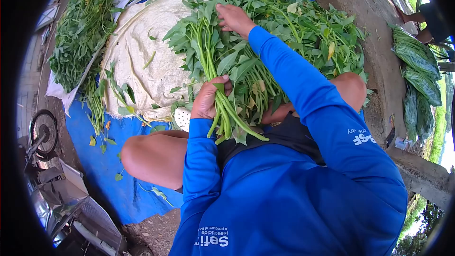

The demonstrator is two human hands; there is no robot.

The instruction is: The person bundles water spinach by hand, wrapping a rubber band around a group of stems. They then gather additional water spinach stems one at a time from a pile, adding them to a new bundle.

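My left hand (pixel 206 98) is closed round the pale stems of a bunch of water spinach (pixel 204 50), above my lap. The cut stem ends point toward me and the leafy tops point away. My right hand (pixel 233 19) is by the leafy tops, fingers apart and slightly bent, with no stem visible in it. Beneath and to the right of the bunch spreads a big heap of loose water spinach (pixel 303 33), with some yellow leaves in it.
A pale woven sack (pixel 142 61) with stray leaves lies on a blue tarp (pixel 99 147). More greens (pixel 80 38) are piled at the left. A motorbike (pixel 90 208) stands lower left. Plastic-wrapped green bundles (pixel 417 66) lie at the right, near another person's leg (pixel 413 16).
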